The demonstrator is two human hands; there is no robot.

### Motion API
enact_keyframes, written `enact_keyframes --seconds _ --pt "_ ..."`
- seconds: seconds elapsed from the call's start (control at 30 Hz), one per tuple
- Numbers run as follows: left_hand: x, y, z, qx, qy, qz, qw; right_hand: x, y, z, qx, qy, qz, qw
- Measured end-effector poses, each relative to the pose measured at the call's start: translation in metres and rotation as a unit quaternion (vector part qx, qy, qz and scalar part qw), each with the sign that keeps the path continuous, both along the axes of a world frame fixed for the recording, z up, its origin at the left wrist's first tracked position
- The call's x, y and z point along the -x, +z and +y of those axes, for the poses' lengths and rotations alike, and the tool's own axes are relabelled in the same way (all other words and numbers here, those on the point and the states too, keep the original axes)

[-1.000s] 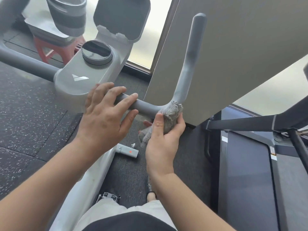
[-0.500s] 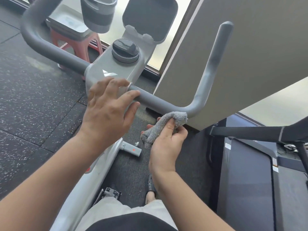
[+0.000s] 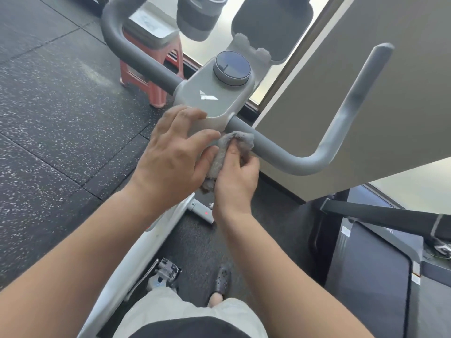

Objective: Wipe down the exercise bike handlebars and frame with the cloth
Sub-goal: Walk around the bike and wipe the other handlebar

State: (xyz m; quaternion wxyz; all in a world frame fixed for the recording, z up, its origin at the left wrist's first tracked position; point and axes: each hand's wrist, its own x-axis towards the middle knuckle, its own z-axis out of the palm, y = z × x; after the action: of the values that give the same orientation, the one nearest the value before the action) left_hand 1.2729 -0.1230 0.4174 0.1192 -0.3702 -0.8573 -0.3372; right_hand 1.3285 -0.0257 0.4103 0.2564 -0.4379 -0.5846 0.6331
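The right hand [image 3: 235,181] pinches the small fuzzy grey cloth [image 3: 228,151] between thumb and curled fingers. A second ago the cloth was out at the bend of the smooth grey handlebar [image 3: 288,156], where the bar turns up. Now it has slid along the bar and sits right beside the pale grey plastic box in the middle [image 3: 214,98], the one with the round dark dial [image 3: 231,68] on top. The top of the cloth touches the bar where it goes into the box. The rest hangs down in the hand.

The left hand [image 3: 173,157] lies on the near edge of the box with its fingers spread and mostly straight. It grips nothing. It looks like it just steadies the bike.

So the right half of the bar has probably had its wipe. The left half [image 3: 136,54] and the white frame tube [image 3: 131,267] below the arms look untouched. I think the cloth goes over the box next, then the far side. The hands are nearly touching, so the left one may need to shift out of the way.
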Motion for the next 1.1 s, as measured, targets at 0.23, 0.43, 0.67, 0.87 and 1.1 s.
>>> enact_keyframes --seconds 0.23,0.43,0.67,0.87,1.1 --pt "-0.038 -0.007 -0.005 0.013 0.024 -0.046 0.999 -0.037 0.057 0.067 -0.403 0.147 -0.091 0.899" --pt "-0.086 -0.012 0.01 0.015 0.015 -0.068 0.997 -0.078 0.066 0.112 -0.417 0.176 -0.18 0.873" --pt "-0.147 -0.008 0.034 -0.017 0.033 -0.112 0.993 -0.158 0.053 0.136 -0.384 0.207 -0.075 0.897" --pt "-0.221 -0.01 0.051 -0.044 0.046 -0.149 0.987 -0.226 0.02 0.125 -0.285 0.314 0.003 0.905" --pt "-0.3 -0.019 0.013 -0.155 0.11 -0.292 0.937 -0.269 -0.001 0.088 -0.186 0.452 0.014 0.872"
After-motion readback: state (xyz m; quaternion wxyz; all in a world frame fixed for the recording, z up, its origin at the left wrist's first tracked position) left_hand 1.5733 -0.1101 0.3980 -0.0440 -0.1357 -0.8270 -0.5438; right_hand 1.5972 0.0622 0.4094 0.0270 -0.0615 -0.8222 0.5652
